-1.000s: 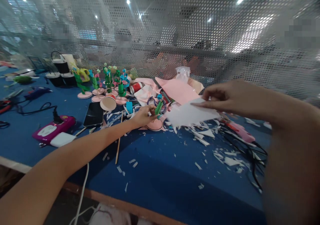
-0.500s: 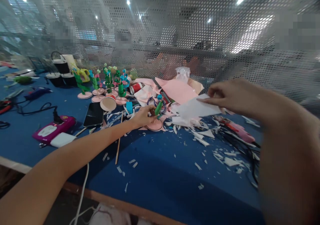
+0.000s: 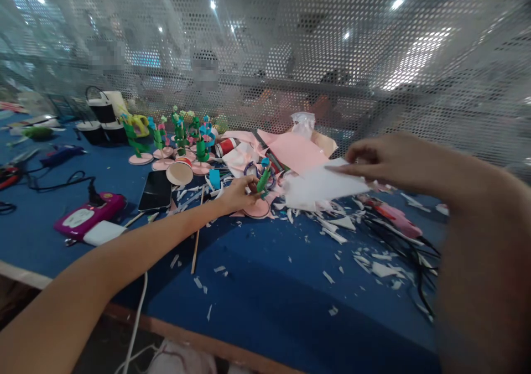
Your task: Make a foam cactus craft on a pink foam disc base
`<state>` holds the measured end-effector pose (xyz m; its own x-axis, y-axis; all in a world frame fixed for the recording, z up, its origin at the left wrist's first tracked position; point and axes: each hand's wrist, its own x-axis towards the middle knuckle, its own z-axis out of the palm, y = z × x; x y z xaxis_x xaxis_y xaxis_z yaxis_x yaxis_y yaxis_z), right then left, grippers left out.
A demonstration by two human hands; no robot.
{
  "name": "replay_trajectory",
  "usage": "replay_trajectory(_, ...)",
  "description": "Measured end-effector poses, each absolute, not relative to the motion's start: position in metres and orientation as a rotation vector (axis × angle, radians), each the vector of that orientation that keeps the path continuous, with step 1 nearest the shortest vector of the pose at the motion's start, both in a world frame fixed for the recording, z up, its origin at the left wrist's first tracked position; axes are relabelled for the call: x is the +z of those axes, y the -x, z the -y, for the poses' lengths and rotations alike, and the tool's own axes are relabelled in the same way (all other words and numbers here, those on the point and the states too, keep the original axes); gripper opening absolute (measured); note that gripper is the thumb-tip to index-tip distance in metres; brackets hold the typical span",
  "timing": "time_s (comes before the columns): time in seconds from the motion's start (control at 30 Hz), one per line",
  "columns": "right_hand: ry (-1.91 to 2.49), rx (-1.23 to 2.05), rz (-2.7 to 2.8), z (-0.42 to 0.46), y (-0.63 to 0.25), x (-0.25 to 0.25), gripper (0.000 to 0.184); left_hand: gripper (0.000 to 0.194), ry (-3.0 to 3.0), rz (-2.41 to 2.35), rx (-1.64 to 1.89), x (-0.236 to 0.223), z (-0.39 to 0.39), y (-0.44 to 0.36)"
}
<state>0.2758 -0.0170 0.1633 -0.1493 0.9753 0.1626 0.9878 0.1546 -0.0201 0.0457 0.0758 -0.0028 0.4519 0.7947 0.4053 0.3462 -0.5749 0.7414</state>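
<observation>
My left hand (image 3: 240, 195) is closed round the lower part of a paper flower with a green stem (image 3: 263, 180) and a small blue top. The flower stands upright on a round pink base (image 3: 256, 209). Between the thumb and fingers of my right hand (image 3: 365, 157) is the edge of a white sheet of paper (image 3: 321, 187), held over the scraps to the right of the flower. Behind both hands lie crumpled pink paper (image 3: 294, 150) and a red paper cup (image 3: 226, 147).
Several finished paper flowers (image 3: 180, 141) stand at the back left. A black phone (image 3: 155, 190), a purple power strip (image 3: 89, 216) and a wooden stick (image 3: 197, 247) lie left. White paper scraps (image 3: 332, 230) litter the blue table. A pink glue gun (image 3: 400, 222) with a black cord lies right.
The white sheet has tipped and dropped a little toward the left, showing more of its face. My right forearm has shifted slightly right. My left hand and the flower stay in place.
</observation>
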Motion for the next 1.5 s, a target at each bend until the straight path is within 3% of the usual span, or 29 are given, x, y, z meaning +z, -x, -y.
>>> replay_trajectory(0.1,2.133,-0.401,2.16,0.009,-0.277,0.16,0.029,0.012,-2.12,-0.974,1.002,-0.002,-0.075,-0.046)
replay_trajectory(0.17,1.952,-0.132,2.287,0.018,-0.267,0.161,0.032,0.012,-2.113,-0.977,0.991,-0.002,-0.075,-0.046)
replay_trajectory(0.3,1.429,0.724,2.533,0.048,-0.242,0.17,0.044,0.013,-2.11,-0.961,0.986,-0.003,-0.075,-0.046)
replay_trajectory(0.37,1.356,0.852,2.518,0.054,-0.24,0.173,0.047,0.014,-2.109,-0.955,0.986,-0.003,-0.075,-0.046)
replay_trajectory(0.47,1.583,0.528,2.443,0.04,-0.254,0.17,0.047,0.012,-2.116,-0.941,0.999,-0.002,-0.075,-0.046)
replay_trajectory(0.57,2.076,-0.231,2.226,0.017,-0.273,0.163,0.032,0.012,-2.104,-0.947,1.017,-0.002,-0.075,-0.046)
replay_trajectory(0.63,2.197,-0.508,2.1,0.01,-0.278,0.16,0.027,0.013,-2.087,-0.94,1.004,-0.002,-0.075,-0.046)
replay_trajectory(0.7,2.051,-0.304,2.211,0.015,-0.272,0.161,0.03,0.012,-2.084,-0.931,0.994,-0.002,-0.075,-0.046)
replay_trajectory(0.83,1.519,0.614,2.511,0.042,-0.249,0.169,0.048,0.012,-2.099,-0.944,1.006,-0.004,-0.076,-0.046)
replay_trajectory(0.9,1.482,0.77,2.509,0.046,-0.247,0.17,0.052,0.011,-2.102,-0.93,1.014,-0.005,-0.077,-0.046)
replay_trajectory(0.97,1.623,0.601,2.454,0.037,-0.254,0.168,0.052,0.012,-2.122,-0.919,1.029,-0.007,-0.079,-0.047)
replay_trajectory(1.1,2.133,-0.315,2.192,0.008,-0.277,0.158,0.03,0.012,-2.136,-0.929,1.041,-0.009,-0.081,-0.047)
replay_trajectory(1.17,2.178,-0.464,2.144,0.005,-0.278,0.157,0.026,0.012,-2.132,-0.93,1.038,-0.009,-0.082,-0.047)
replay_trajectory(1.37,1.471,0.687,2.59,0.047,-0.241,0.172,0.052,0.013,-2.148,-0.925,1.018,-0.007,-0.079,-0.046)
replay_trajectory(1.43,1.495,0.804,2.582,0.051,-0.241,0.174,0.056,0.013,-2.144,-0.914,1.005,-0.006,-0.078,-0.046)
replay_trajectory(1.5,1.716,0.612,2.489,0.042,-0.253,0.172,0.056,0.013,-2.146,-0.929,1.004,-0.005,-0.078,-0.046)
